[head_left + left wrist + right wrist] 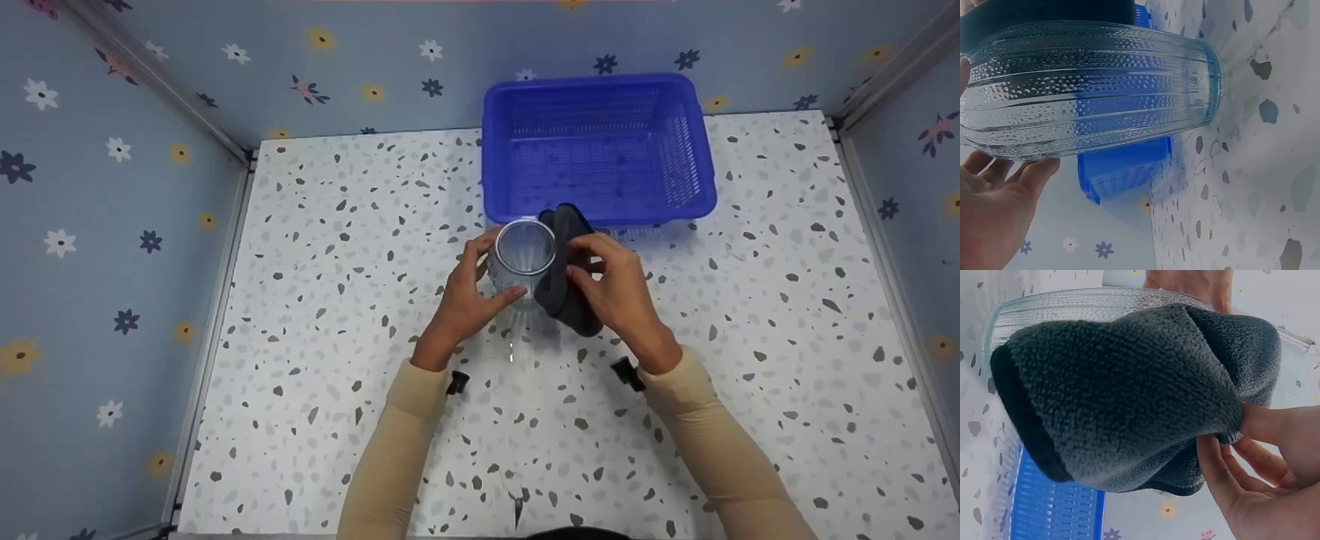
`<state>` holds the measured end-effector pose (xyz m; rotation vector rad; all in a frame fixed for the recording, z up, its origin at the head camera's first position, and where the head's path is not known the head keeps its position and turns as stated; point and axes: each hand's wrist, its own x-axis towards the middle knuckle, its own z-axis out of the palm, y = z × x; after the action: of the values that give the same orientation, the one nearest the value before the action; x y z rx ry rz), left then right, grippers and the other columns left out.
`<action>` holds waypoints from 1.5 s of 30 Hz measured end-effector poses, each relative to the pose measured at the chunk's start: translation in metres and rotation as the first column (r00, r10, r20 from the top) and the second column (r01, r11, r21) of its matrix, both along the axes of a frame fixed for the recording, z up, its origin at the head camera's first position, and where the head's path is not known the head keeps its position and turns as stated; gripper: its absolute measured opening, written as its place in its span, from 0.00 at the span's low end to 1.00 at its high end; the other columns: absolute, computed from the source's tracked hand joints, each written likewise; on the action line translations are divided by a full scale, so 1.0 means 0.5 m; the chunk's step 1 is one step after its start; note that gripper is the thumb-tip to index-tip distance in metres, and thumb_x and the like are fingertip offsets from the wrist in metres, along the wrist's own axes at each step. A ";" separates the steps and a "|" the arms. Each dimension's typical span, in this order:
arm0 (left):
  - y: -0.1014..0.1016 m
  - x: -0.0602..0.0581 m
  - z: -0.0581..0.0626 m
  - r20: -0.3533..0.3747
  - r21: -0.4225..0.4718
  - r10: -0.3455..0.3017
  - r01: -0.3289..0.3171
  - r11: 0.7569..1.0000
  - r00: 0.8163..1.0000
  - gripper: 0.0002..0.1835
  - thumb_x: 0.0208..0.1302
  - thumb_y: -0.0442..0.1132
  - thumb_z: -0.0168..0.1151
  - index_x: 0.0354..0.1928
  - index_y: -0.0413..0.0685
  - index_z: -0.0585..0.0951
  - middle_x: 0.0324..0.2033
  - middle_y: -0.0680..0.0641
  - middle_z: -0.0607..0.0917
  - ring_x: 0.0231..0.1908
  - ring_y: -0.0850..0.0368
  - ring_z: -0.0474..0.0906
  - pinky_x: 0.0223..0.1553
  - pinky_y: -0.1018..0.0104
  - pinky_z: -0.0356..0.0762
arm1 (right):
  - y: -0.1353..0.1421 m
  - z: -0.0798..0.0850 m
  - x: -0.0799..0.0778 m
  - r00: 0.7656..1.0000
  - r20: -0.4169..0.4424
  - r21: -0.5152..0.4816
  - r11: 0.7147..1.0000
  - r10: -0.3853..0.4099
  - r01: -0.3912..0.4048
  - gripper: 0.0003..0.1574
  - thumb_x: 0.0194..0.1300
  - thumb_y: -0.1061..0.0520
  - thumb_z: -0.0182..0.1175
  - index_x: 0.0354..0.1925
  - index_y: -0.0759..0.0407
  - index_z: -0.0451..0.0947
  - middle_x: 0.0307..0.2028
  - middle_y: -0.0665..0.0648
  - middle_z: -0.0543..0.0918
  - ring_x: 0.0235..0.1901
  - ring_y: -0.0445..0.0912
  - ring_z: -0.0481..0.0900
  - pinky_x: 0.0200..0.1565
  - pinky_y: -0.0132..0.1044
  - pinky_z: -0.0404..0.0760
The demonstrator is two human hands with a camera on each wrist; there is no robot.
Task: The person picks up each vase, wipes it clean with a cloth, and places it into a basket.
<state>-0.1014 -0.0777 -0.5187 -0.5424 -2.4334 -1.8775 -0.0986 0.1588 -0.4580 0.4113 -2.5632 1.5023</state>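
A clear glass vase (1100, 90) with ribbed, dimpled sides stands upright in front of the basket, its round mouth facing up in the head view. My left hand (466, 298) grips it around the upper part, thumb on the near side and fingers on the far side. In my right hand (619, 289) a folded dark grey cloth (1123, 399) is pinched between thumb and fingers. The cloth hangs along the right side of the vase and covers part of it in the right wrist view.
A blue plastic basket (711, 180) with perforated walls sits just behind the vase, against the back wall. Flower-patterned panels (112, 225) enclose the speckled white table (337, 300) at the left, back and right.
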 end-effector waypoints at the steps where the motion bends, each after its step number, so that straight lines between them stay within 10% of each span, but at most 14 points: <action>1: -0.001 -0.001 0.000 -0.001 -0.004 0.000 0.000 1.000 1.000 0.43 0.64 0.41 0.78 0.73 0.41 0.64 0.78 0.41 0.66 0.77 0.44 0.63 0.74 0.47 0.69 | -0.001 0.000 -0.001 1.000 -0.007 0.015 1.000 -0.004 0.004 0.16 0.65 0.76 0.67 0.51 0.70 0.84 0.46 0.66 0.86 0.47 0.57 0.86 0.45 0.48 0.89; 24: -0.009 0.000 -0.004 -0.028 -0.066 0.042 -0.043 0.997 0.999 0.47 0.58 0.44 0.82 0.77 0.46 0.68 0.75 0.44 0.71 0.73 0.45 0.70 0.67 0.44 0.76 | 0.000 -0.067 0.009 1.000 -0.021 0.013 1.000 -0.018 0.019 0.15 0.66 0.78 0.62 0.50 0.74 0.83 0.43 0.69 0.86 0.42 0.61 0.88 0.42 0.52 0.89; 45: 0.001 -0.007 -0.002 -0.052 -0.079 0.027 -0.031 0.996 0.998 0.47 0.59 0.43 0.82 0.77 0.43 0.67 0.75 0.42 0.70 0.74 0.44 0.69 0.69 0.52 0.75 | -0.005 -0.189 -0.021 0.983 0.183 0.208 0.978 -0.023 -0.016 0.13 0.62 0.79 0.61 0.44 0.73 0.83 0.37 0.68 0.86 0.40 0.61 0.84 0.44 0.56 0.82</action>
<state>-0.1048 -0.0772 -0.5195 -0.5480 -2.4793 -1.7398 -0.1090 0.1565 -0.5527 0.3030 -2.8782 1.3324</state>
